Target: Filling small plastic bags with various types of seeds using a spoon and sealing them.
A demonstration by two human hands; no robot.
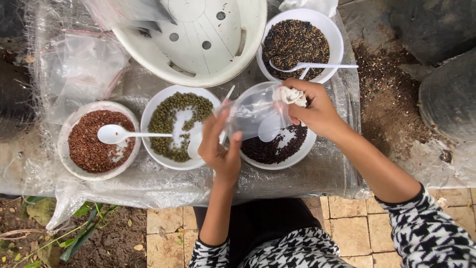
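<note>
- The left hand (221,149) pinches one edge of a small clear plastic bag (253,113) between thumb and fingers, pulling its mouth taut so that it stays spread.
- The right hand (315,110) is clenched around the bag's other end, and a crumpled white wad (292,96) shows between its fingers; it may be tissue or bunched plastic, the view is too poor to say.
- The bag hangs in the air between both hands, just above the bowl of black grains (277,149), so anything that falls would land in that bowl.
- A white spoon (270,128) lies in those black grains, seen through the bag.
- Left of it stands the bowl of green beans (176,124) with a spoon of its own, and further left the bowl of red grains (94,141), its white spoon (119,134) resting across the rim.
- Behind, a bowl of dark mixed seeds (297,42) carries another spoon, handle pointing right.
- A large white perforated tub (198,39) sits at the back.
- A clear plastic sheet (148,186) covers the tabletop under all the bowls, likely to catch stray grains.
</note>
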